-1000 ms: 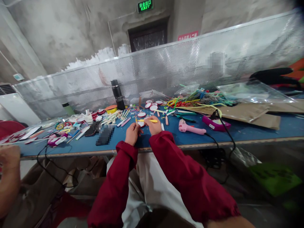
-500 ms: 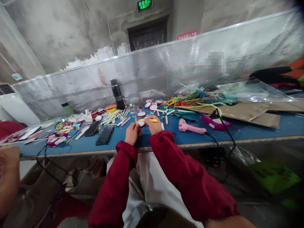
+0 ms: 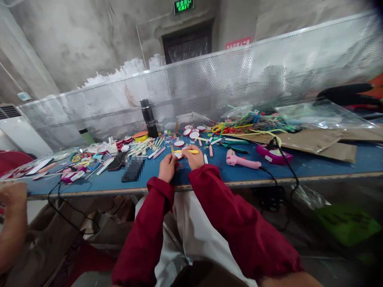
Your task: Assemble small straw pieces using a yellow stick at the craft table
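Note:
My left hand (image 3: 167, 166) is closed at the front edge of the blue table, pinching a thin yellowish-brown strip (image 3: 172, 150) that stands upright from the fingertips. My right hand (image 3: 194, 158) grips a slim yellow pen-like tool (image 3: 194, 151), its tip pointing left toward the strip. Whether tip and strip touch is too small to tell. Below the tip, a round white piece with a red rim is partly covered by the hands. Another round red-rimmed piece (image 3: 179, 143) lies just beyond. A white tube (image 3: 205, 159) rests right of my right hand.
A pink glue gun (image 3: 243, 160) and a purple box (image 3: 273, 154) with cords lie to the right. Black-handled pliers (image 3: 235, 148) are behind them. A black phone (image 3: 133, 169) and a tall black bottle (image 3: 149, 118) stand left. Another person's arm (image 3: 13, 223) shows at far left.
The view has shifted very slightly. Both hands keep nearly the same pose, with the yellow tool still beside the strip.

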